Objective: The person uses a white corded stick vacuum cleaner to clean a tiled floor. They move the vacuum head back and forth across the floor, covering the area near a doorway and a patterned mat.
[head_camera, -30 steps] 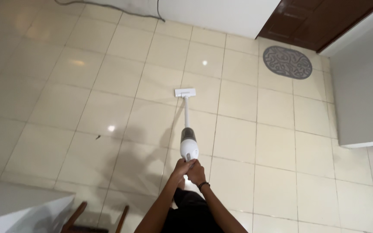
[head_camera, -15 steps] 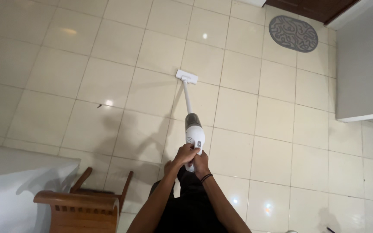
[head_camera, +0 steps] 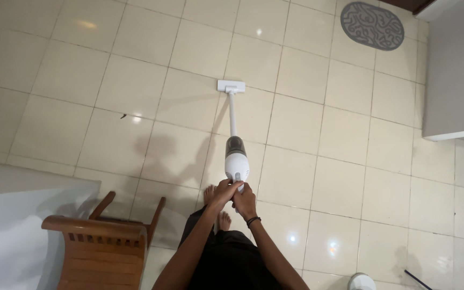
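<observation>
Slim white stick vacuum cleaner (head_camera: 236, 156), both hands' grip clamped on its handle, left hand (head_camera: 222, 192), right hand (head_camera: 244, 203), cream tiled floor (head_camera: 318, 139), wooden slatted chair (head_camera: 100, 244) nearby.

Probably a home: cream tiled floor (head_camera: 318, 177), wooden chair (head_camera: 100, 249), oval doormat (head_camera: 372, 25).

The stick vacuum (head_camera: 236, 156) is white, with a slim tube, a grey translucent dust cup and a flat rectangular floor head (head_camera: 231, 86); it slopes away from the left hand (head_camera: 222, 191) and right hand (head_camera: 244, 203), both closed round its handle end; the head lies flat on the tiles, well ahead of the hands.
</observation>
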